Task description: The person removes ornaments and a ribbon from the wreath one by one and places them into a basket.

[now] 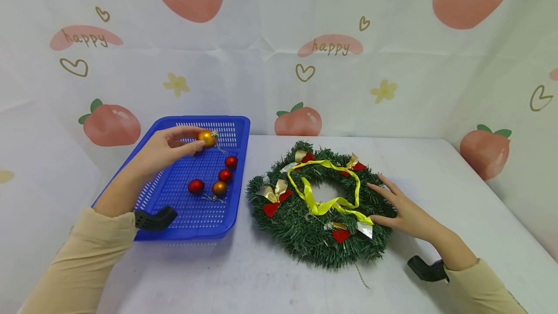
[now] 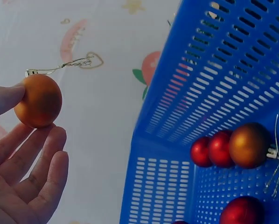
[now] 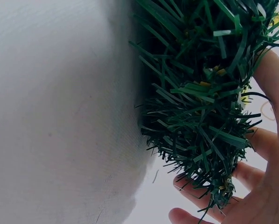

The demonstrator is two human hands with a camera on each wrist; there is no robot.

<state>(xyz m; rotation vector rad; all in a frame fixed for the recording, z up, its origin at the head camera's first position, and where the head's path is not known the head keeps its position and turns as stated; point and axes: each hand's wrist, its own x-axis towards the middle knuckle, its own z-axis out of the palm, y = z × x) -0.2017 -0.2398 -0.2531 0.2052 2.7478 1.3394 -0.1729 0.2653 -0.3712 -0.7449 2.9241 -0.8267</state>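
Over the blue basket (image 1: pixel 237 197), my left hand (image 1: pixel 163 151) pinches a gold Christmas ball (image 1: pixel 207 138) between thumb and fingertips. In the left wrist view, a silvery hanging string trails from the cap of that gold ball (image 2: pixel 38 101). A green Christmas wreath (image 1: pixel 301 236) lies flat on the table, carrying red, gold and white bows, with a yellow ribbon (image 1: pixel 320 207) draped loosely on top. My right hand (image 1: pixel 403 212) rests at the wreath's right edge, fingers spread and touching the greenery (image 3: pixel 200 102).
Inside the basket lie several red balls, one of them a red ball (image 1: pixel 196 186) apart on the left, and another gold ball (image 1: pixel 220 188). A thin string (image 1: pixel 362 275) pokes out at the wreath's front. A printed cloth (image 1: pixel 261 76) hangs behind the white table (image 1: pixel 270 275).
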